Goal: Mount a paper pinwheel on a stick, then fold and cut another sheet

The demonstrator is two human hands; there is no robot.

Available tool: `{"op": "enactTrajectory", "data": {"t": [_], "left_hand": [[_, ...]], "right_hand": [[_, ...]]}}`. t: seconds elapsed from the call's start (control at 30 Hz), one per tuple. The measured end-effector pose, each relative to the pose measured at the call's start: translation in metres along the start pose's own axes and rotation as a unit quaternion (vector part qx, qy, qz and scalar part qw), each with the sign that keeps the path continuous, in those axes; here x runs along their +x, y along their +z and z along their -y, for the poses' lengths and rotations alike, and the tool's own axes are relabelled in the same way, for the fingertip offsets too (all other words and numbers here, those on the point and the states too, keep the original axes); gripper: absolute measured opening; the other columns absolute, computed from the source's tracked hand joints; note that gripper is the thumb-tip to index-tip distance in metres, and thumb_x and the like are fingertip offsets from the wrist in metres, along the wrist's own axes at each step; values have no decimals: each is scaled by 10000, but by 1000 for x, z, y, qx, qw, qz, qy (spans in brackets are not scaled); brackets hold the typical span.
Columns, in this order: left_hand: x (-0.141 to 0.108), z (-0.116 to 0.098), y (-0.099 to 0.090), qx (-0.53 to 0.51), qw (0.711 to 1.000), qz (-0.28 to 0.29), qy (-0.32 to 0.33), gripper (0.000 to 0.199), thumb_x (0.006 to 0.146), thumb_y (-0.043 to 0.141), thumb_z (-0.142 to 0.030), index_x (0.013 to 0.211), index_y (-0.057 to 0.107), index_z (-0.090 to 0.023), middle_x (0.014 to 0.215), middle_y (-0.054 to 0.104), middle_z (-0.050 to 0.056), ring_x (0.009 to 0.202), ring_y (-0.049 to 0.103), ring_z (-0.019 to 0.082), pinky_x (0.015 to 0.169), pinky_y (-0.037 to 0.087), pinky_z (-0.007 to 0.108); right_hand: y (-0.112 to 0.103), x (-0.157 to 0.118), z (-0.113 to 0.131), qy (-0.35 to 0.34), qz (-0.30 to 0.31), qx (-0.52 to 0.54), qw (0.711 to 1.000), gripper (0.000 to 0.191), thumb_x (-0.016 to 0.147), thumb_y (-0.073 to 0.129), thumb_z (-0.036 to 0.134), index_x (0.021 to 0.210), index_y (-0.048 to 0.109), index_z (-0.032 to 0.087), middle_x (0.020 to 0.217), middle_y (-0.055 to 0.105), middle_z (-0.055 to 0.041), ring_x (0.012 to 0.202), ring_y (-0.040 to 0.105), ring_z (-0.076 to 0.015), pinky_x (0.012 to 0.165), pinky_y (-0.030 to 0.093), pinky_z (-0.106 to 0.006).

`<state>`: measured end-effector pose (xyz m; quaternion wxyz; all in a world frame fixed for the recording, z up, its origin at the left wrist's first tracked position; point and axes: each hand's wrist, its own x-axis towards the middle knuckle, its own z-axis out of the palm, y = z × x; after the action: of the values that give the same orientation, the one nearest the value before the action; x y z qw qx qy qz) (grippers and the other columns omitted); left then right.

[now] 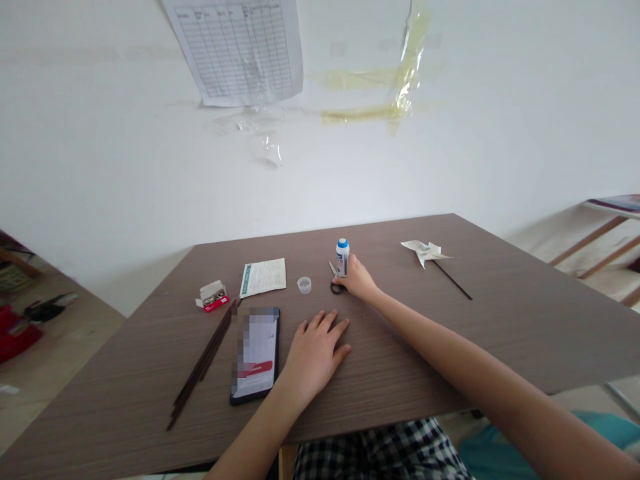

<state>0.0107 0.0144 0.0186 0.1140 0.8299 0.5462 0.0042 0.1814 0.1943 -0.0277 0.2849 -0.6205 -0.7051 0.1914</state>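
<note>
My right hand (357, 280) lies at the middle of the brown wood-grain table (125, 400), its fingers against the lower part of an upright white glue bottle with a blue cap (343, 257). Partly under those fingers are scissors with black handles (336, 283), their blades pointing away from me. My left hand (315, 353) rests flat on the tabletop, fingers spread and holding nothing, next to a smartphone with a blurred screen (255, 357). Left of the phone lie several thin dark sticks (203, 363).
A translucent small cap (304, 285), a printed paper sheet (263, 277) and a small red-and-white box (213, 296) lie on the table. A paper pinwheel on a dark stick (430, 257) lies at the right. A paper chart (237, 47) is taped to the wall.
</note>
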Motion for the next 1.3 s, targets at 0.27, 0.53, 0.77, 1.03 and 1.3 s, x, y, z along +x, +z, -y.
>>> {"op": "enactTrajectory", "data": {"t": [0.27, 0.53, 0.77, 1.03, 1.3], "left_hand": [[0, 3, 6, 8, 1000, -3, -9, 572, 1157, 675, -337, 1729, 675, -353, 1865, 556, 91, 1743, 499, 422, 1412, 470, 673], [-7, 15, 9, -9, 1000, -10, -3, 579, 1118, 711, -317, 1693, 710, -376, 1836, 596, 90, 1728, 514, 439, 1398, 483, 695], [-19, 35, -12, 3, 999, -36, -14, 467, 1141, 684, -381, 1594, 789, -327, 1739, 699, 115, 1631, 641, 401, 1379, 519, 560], [-5, 111, -63, 17, 987, -113, -109, 480, 1162, 576, -343, 1585, 778, -241, 1685, 745, 122, 1535, 729, 317, 1313, 539, 421], [54, 188, -76, 70, 977, -81, -183, 468, 1079, 635, -281, 1500, 828, -212, 1675, 748, 153, 1546, 717, 319, 1266, 538, 376]], "right_hand": [[37, 26, 58, -9, 21, 2, 1000, 586, 937, 958, 227, 1390, 588, 186, 1537, 737, -267, 1467, 732, -407, 1222, 567, -492], [55, 25, 95, -12, 33, -11, 999, 601, 979, 932, 262, 1457, 581, 164, 1564, 712, -267, 1500, 704, -389, 1263, 548, -488], [43, 15, 91, -21, 43, -41, 998, 612, 1079, 835, 374, 1588, 566, 167, 1620, 698, -274, 1560, 636, -428, 1248, 555, -531], [-4, -23, 40, -76, 76, -118, 987, 399, 1095, 761, 304, 1476, 747, 188, 1574, 752, -244, 1534, 641, -413, 1278, 535, -552], [-40, -89, -35, -183, 135, -137, 964, 565, 1169, 649, 428, 1701, 689, 241, 1846, 572, -169, 1728, 523, -392, 1423, 430, -613]]}}
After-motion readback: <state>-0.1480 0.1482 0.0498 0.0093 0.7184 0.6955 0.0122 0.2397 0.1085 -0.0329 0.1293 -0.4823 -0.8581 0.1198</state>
